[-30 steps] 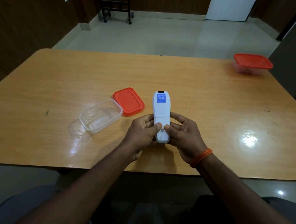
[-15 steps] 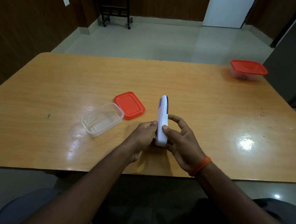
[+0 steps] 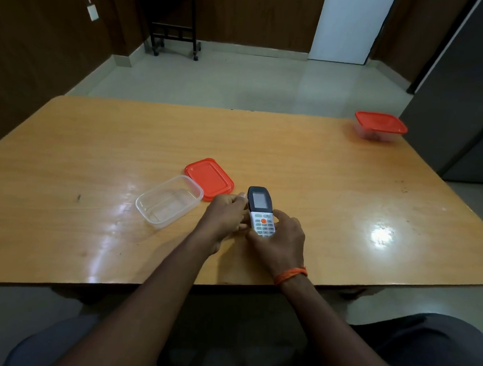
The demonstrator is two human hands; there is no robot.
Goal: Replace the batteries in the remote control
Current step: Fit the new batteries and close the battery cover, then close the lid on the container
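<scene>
Remote (image 3: 261, 212), buttons up, gripped by both hands: left hand (image 3: 226, 218) at its nine o'clock, right hand (image 3: 280, 241) curled around its six o'clock end.

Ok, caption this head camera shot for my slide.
Left hand and right hand hold the remote, buttons up, near a clear box and red lid on the table.

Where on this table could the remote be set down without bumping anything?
Widest bare table: right of the remote control and right hand, toward the lidded container at the far corner. Also the left end, beyond the clear container. Crowded: around the left hand, clear container and red lid.
</scene>
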